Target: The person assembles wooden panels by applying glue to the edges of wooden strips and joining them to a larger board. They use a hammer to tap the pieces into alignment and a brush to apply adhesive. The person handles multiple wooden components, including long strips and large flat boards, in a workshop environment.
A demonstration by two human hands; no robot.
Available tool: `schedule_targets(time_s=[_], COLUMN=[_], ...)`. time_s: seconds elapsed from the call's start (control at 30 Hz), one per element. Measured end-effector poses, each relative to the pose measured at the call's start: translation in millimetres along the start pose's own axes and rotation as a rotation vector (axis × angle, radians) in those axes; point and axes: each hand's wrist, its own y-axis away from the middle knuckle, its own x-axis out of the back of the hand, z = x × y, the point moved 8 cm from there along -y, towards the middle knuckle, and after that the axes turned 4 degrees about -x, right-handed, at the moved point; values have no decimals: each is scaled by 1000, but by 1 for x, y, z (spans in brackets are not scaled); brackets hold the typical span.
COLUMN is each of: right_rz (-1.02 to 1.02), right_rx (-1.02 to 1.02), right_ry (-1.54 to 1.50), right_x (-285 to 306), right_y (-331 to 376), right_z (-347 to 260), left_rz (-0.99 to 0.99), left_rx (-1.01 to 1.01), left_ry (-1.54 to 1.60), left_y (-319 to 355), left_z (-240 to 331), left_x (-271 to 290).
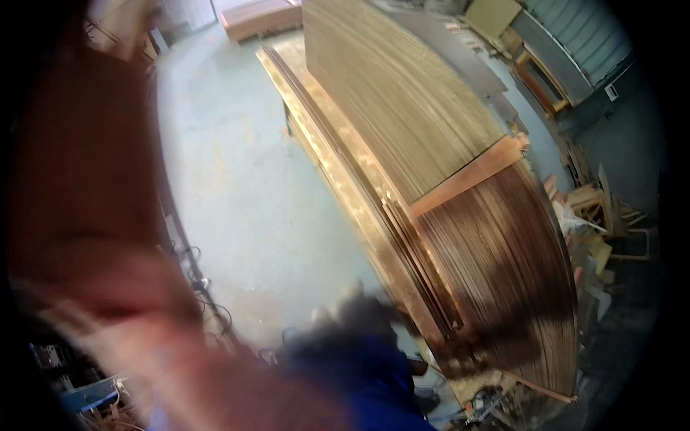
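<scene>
A blue sleeve rises from the lower edge and ends in a dark glove with pale fingertips. This looks like my right hand, smeared by motion, beside the near end of a long workbench; its fingers cannot be read. Very close on the left, a large blurred reddish-brown shape covers much of the view. It may be my left hand and arm, but no fingers show. On the bench lie a lighter wood-grained panel, a darker striped panel and thin wooden strips along its left side.
An orange-brown wooden strip runs between the panels. Wood scraps are piled at the right. Another reddish panel stack stands at the far end. Dark cables curl on the grey floor, and tools lie at the bench's near end.
</scene>
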Motion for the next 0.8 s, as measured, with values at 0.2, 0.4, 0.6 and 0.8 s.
schedule_targets(time_s=[0.2, 0.4, 0.6, 0.8], right_rz=[53, 243, 81, 193], right_rx=[177, 73, 137, -52], right_ry=[93, 261, 214, -125], right_x=[-14, 57, -10, -81], right_y=[-313, -585, -665, -554], right_z=[-101, -167, -256, -217], left_rz=[205, 383, 325, 18], left_rx=[-44, -26, 256, 104], left_ry=[-642, -835, -1096, -1123], left_y=[-128, -304, -399, -522], left_z=[-151, -333, -475, -590], left_x=[171, 278, 386, 217])
